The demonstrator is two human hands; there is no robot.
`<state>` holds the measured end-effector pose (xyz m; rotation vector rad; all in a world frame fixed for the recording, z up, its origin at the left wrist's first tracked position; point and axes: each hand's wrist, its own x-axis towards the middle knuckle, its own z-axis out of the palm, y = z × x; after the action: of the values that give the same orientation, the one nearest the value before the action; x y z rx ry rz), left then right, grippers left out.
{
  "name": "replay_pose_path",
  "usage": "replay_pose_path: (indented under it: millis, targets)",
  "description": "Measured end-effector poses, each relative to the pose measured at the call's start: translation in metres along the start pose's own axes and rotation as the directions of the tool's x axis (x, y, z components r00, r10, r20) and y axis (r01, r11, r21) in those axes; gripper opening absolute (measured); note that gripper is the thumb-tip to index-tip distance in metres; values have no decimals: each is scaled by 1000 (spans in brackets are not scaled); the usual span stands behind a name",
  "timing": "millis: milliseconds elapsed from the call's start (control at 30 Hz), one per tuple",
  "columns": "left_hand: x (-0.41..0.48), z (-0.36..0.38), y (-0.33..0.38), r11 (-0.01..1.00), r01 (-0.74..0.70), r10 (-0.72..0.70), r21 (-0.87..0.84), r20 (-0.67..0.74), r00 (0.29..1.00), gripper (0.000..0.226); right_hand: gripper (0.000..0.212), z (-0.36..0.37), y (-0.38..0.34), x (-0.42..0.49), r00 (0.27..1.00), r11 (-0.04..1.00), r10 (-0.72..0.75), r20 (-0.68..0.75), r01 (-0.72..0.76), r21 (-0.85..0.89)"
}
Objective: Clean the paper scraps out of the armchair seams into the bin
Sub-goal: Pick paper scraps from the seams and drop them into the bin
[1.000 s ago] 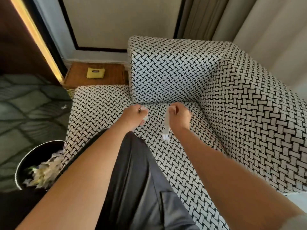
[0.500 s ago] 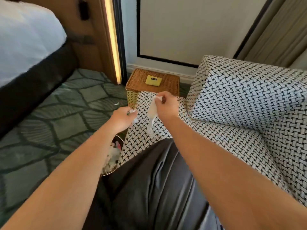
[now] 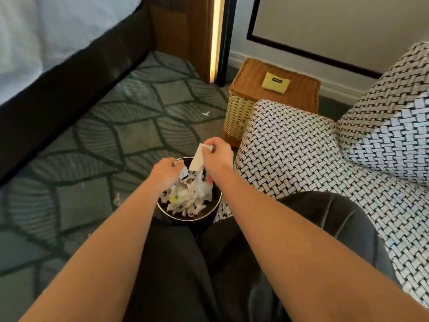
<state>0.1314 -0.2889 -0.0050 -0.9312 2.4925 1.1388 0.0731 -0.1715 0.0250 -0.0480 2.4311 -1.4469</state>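
Directly above the bin (image 3: pixel 185 220), a paper strip (image 3: pixel 197 160) is pinched in the right hand (image 3: pixel 218 154), its long axis hanging downward; a smaller scrap (image 3: pixel 183 172) is clutched in the left hand (image 3: pixel 165 171) alongside.

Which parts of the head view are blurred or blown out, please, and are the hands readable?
Head view: bed smeared, light strip blown out, armchair weave shimmering with colour; left hand, right hand and paper strip over the bin read clearly.
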Motion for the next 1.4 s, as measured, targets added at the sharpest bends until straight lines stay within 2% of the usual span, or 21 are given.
replay_pose_path:
  millis: [200,333,400,600,767,867,933,1033,1233,1400]
  targets:
    - [31,16,-41,987,139,-141,-84,-9,990,33,19,45,28,25,993,993,115,26,-114,-34]
    - [50,27,-48,967,166,-174,-195,-24,984,22,19,67,53,39,987,984,159,-4,-159,-76]
    - [57,31,-49,964,190,-189,-186,23,982,23,22,76,64,43,982,978,189,21,-186,-90]
    - [70,39,-49,975,218,-197,-45,279,940,46,36,79,98,50,924,940,294,243,-234,-250]
    - [63,47,-53,982,46,-99,181,292,951,47,36,63,104,49,902,917,290,319,-167,-363]
    - [52,49,-47,971,-56,-23,231,325,945,37,31,49,90,42,908,899,177,379,8,-439]
    - [44,48,-40,971,-98,23,218,324,946,33,28,36,78,38,902,850,94,422,148,-506]
    - [30,40,-24,965,-145,77,218,293,953,33,25,11,58,35,888,791,14,460,272,-548]
    - [1,16,33,928,-248,171,279,272,947,35,23,-57,26,28,884,720,-29,466,342,-604]
    - [-28,17,98,890,-351,268,291,287,920,37,25,-128,20,16,919,699,-17,393,292,-653]
